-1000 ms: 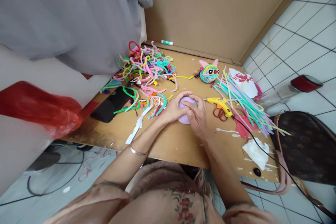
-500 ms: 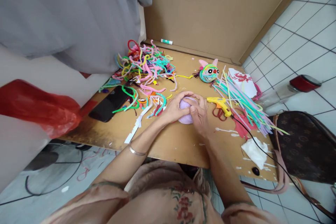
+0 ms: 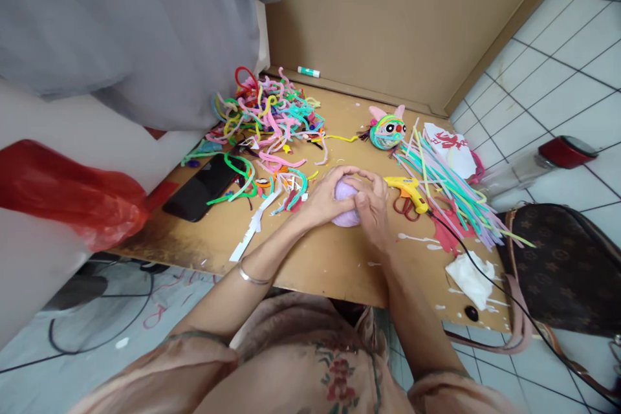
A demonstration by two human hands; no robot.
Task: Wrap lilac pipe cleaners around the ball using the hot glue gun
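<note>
Both hands wrap a pale purple ball (image 3: 343,195) just above the brown table (image 3: 310,259). My left hand (image 3: 324,199) cups its left side with the fingers curled over the top. My right hand (image 3: 372,206) grips its right side, thumb pressed on the front. Most of the ball is hidden by my fingers. A yellow glue gun (image 3: 408,191) lies just right of my right hand, over red-handled scissors (image 3: 402,208).
A tangle of coloured pipe cleaners (image 3: 272,118) lies at the back left, beside a black phone (image 3: 201,187). Behind the hands sits a wrapped ball with a face (image 3: 387,130). Straight pipe cleaners (image 3: 446,191), a white tissue (image 3: 469,279) and a brown bag (image 3: 567,272) are on the right.
My hands have turned slightly on the purple ball, and the right thumb now presses its front. The view has shifted a little.
</note>
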